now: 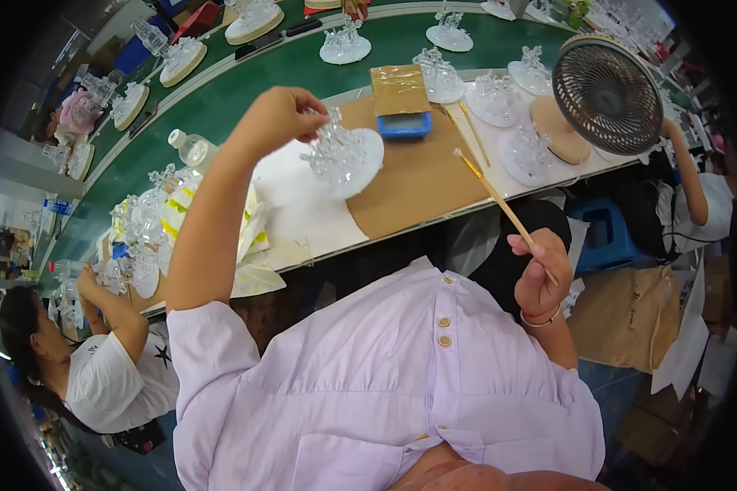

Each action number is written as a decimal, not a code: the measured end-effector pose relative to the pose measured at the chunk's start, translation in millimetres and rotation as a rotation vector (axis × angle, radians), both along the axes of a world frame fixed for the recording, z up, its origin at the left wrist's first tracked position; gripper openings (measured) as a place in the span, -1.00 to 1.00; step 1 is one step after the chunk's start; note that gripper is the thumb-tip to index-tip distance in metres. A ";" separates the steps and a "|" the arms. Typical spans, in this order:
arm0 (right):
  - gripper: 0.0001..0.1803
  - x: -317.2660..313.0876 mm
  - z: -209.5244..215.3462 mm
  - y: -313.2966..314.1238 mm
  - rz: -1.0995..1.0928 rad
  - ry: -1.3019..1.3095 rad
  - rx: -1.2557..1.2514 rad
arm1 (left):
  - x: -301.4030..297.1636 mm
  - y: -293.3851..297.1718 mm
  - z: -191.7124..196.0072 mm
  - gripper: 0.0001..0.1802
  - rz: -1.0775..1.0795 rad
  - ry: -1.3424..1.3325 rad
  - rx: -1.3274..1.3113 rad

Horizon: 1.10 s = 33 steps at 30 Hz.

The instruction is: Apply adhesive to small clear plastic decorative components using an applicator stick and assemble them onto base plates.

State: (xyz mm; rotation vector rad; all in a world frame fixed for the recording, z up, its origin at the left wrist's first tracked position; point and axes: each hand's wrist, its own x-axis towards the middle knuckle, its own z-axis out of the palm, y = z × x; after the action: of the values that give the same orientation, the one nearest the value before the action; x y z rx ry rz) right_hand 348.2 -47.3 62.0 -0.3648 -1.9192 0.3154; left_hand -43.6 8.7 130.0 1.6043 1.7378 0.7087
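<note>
My left hand is closed, its fingers pinching the top of a clear, glass-like figurine on a round white base. The base tilts over the white sheet and cardboard of the bench; whether its edge touches the surface I cannot tell. In front of my body, at the right, my right hand grips a thin wooden paintbrush. The brush points up and to the left, bristles apart from the figurine. A small blue tray, partly covered by a brown cardboard piece, sits beyond the brown cardboard sheet.
Similar clear figurines line the bench's right side near a dark round fan. More stand along the green belt. A clear bottle and patterned cloth lie left. Co-workers sit on both sides; a blue stool is right.
</note>
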 end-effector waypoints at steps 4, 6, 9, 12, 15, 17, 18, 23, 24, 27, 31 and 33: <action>-0.72 9.4 8.9 -7.9 0.006 0.025 0.005 | 34.2 -30.8 -17.5 -0.72 -0.060 0.032 0.012; -0.72 13.3 8.9 -11.3 -0.019 0.060 0.008 | 47.1 -32.3 -26.5 -0.70 -0.122 0.083 0.011; -0.72 21.6 6.3 -11.2 -0.057 0.096 0.007 | 56.2 -30.4 -31.9 -0.67 -0.169 0.161 0.034; -0.71 35.3 10.9 -11.7 -0.115 0.146 0.002 | 58.9 -29.8 -43.8 -0.66 -0.125 0.200 0.130; -0.71 51.3 11.1 -8.5 -0.181 0.160 0.017 | 71.2 -34.4 -36.4 -0.68 -0.121 0.365 0.200; -0.71 58.6 10.2 -8.3 -0.228 0.151 0.001 | 75.4 -34.3 -40.5 -0.68 -0.058 0.441 0.295; -0.71 59.5 10.3 -8.4 -0.236 0.141 -0.006 | 76.6 -34.0 -44.3 -0.68 -0.065 0.431 0.288; -0.70 57.0 12.3 -10.0 -0.264 0.107 0.031 | 83.3 -33.8 -56.3 -0.64 0.002 0.382 0.348; -0.70 55.3 10.8 -10.4 -0.267 0.107 0.032 | 83.3 -32.3 -61.3 -0.64 -0.001 0.381 0.349; -0.70 49.6 8.3 -9.1 -0.230 0.097 -0.010 | 80.4 -28.4 -77.2 -0.65 -0.007 0.420 0.481; -0.76 34.6 15.6 2.6 -0.171 -0.014 0.044 | 79.4 -26.3 -79.7 -0.68 0.008 0.452 0.518; -0.78 18.4 17.4 16.7 -0.147 -0.028 0.064 | 77.8 -27.4 -75.8 -0.69 0.022 0.452 0.479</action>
State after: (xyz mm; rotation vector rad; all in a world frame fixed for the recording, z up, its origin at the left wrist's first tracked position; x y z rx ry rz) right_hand 366.6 -30.6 79.4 -0.4668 -1.9135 0.1527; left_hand 34.2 -18.7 54.2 2.2088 2.0038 0.8695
